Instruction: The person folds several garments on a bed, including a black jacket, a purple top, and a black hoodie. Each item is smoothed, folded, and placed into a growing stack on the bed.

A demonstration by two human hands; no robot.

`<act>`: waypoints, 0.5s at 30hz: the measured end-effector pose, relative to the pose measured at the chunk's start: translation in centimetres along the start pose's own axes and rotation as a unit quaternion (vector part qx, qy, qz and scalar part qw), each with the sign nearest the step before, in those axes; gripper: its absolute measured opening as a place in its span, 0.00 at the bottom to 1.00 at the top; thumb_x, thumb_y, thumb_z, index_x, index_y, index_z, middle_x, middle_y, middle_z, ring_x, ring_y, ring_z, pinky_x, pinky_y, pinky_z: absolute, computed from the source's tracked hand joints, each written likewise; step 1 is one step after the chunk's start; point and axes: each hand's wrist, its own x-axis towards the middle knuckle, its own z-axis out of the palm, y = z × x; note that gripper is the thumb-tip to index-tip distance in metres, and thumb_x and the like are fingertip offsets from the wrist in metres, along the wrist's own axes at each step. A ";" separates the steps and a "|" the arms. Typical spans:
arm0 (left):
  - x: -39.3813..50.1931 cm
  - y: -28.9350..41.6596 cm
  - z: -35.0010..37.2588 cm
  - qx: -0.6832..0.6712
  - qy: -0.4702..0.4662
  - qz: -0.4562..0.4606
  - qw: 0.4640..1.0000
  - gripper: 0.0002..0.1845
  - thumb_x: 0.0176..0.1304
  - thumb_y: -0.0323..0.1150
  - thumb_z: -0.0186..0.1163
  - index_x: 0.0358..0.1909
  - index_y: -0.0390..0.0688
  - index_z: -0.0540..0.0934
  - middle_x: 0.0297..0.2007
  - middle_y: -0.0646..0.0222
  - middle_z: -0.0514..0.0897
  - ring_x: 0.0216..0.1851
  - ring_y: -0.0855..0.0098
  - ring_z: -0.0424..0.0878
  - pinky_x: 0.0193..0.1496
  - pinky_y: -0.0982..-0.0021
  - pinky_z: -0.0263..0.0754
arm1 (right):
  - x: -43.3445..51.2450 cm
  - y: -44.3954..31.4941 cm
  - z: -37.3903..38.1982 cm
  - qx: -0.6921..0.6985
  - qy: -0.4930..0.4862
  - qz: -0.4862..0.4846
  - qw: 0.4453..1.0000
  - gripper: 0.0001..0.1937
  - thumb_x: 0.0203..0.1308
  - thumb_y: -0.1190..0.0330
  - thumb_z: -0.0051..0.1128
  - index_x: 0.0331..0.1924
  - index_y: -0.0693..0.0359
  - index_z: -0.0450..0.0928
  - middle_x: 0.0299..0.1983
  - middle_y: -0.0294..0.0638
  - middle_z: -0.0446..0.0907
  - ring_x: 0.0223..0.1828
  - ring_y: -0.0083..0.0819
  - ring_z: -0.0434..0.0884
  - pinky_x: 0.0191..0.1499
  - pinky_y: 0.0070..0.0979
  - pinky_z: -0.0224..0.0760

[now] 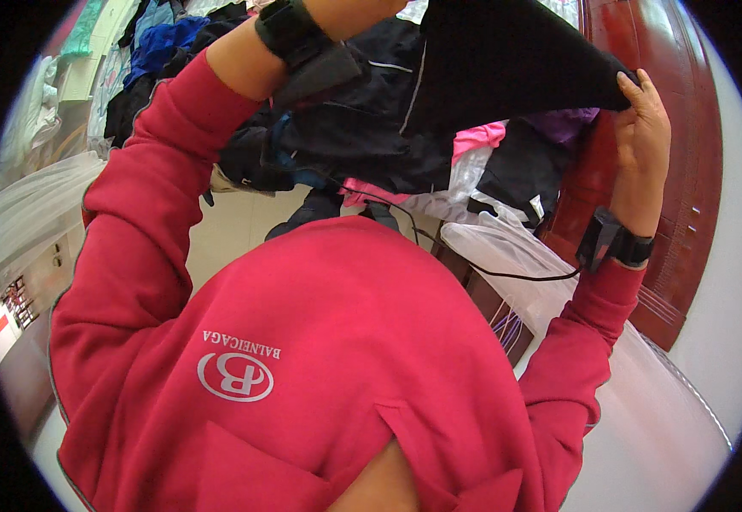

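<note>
My right hand [646,125], at the upper right, pinches the corner of a black cloth garment [511,64] between thumb and fingers. The cloth is stretched out from there towards the top edge of the picture. Only the base of my left hand [361,13] shows at the top edge; its fingers are cut off, so what it holds is hidden. Below the raised cloth lies more black clothing [371,137] with thin white piping. A pink garment [478,137] and a purple cloth [563,125] stick out beside it.
Blue clothing [166,45] is piled at the upper left. A dark red wooden panel [678,160] stands at the right. Sheer white netting [524,246] hangs near my right forearm. A black cable [511,275] runs to the strapped device on my right wrist [601,240].
</note>
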 end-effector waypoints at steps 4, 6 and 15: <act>-1.4 0.9 2.0 0.230 -0.085 0.080 0.966 0.28 0.45 0.30 0.71 0.52 0.35 0.75 0.37 0.64 0.80 0.38 0.72 0.77 0.41 0.72 0.73 | -1.3 -0.2 -0.4 0.016 -0.096 -0.039 0.994 0.32 0.52 0.79 0.63 0.63 0.69 0.64 0.46 0.43 0.77 0.43 0.29 0.79 0.46 0.22 0.72; -1.9 0.8 3.2 0.300 -0.131 0.150 0.933 0.30 0.42 0.30 0.71 0.51 0.37 0.76 0.38 0.56 0.82 0.41 0.63 0.79 0.47 0.66 0.73 | -1.7 0.0 -0.8 -0.070 -0.174 -0.058 0.980 0.31 0.51 0.78 0.63 0.62 0.67 0.67 0.45 0.42 0.78 0.43 0.29 0.79 0.46 0.23 0.72; -4.2 0.9 7.4 0.581 -0.133 0.169 0.785 0.15 0.51 0.42 0.66 0.29 0.40 0.82 0.34 0.51 0.82 0.40 0.49 0.80 0.41 0.54 0.72 | -0.4 -1.6 -3.2 -0.512 -0.147 -0.325 0.781 0.17 0.43 0.79 0.57 0.42 0.59 0.80 0.35 0.48 0.76 0.40 0.43 0.79 0.45 0.29 0.71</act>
